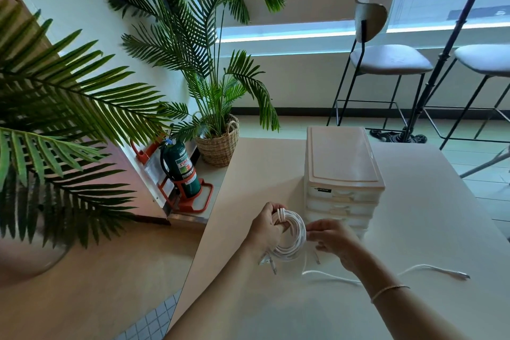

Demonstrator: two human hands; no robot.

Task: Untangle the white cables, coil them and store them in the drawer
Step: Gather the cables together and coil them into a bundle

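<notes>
The left hand (pixel 265 225) grasps a coiled white cable (pixel 291 237), its fingers curled through the top of the loops just above the desk (pixel 427 215); the right hand (pixel 332 240) pinches the coil's right side, so both grips are closed on the same bundle; two plug ends (pixel 267 262) hang from the coil's lower left, touching the desk; a second white cable (pixel 430 269) lies loose on the desk near the right forearm, which wears a thin bracelet (pixel 387 291); just beyond the hands stands a white plastic drawer unit (pixel 343 174), its drawers all closed; on the floor to the left are a green fire extinguisher (pixel 183 165) in a red stand and a palm in a woven basket (pixel 219 143).
</notes>
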